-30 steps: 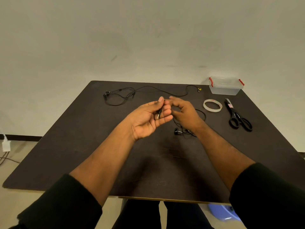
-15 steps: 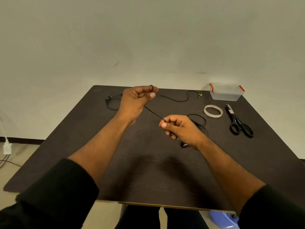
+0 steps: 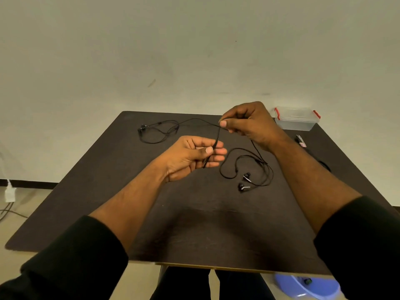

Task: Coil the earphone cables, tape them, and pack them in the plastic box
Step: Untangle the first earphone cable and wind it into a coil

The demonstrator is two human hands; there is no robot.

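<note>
My left hand (image 3: 194, 155), palm up above the table's middle, pinches the plug end of a black earphone cable (image 3: 242, 161) between thumb and fingers. My right hand (image 3: 249, 123), raised further back, pinches the same cable higher up; a short taut stretch runs between the hands. The remaining cable trails down to loose loops and two earbuds (image 3: 244, 182) lying on the dark table (image 3: 194, 224). A second black earphone set (image 3: 160, 131) lies uncoiled at the back left. The clear plastic box (image 3: 296, 120) with red clips stands at the back right corner.
Scissors (image 3: 302, 142) lie at the right, mostly hidden behind my right forearm; the tape roll is hidden too. A blue object (image 3: 307, 284) sits on the floor below the table's front right edge. A white plug and cords (image 3: 9, 191) are on the floor at left.
My left hand dropped from the back toward the middle, palm up. My right hand rose up and back, lifting the cable above the left hand. The cable loops on the table shifted slightly.
</note>
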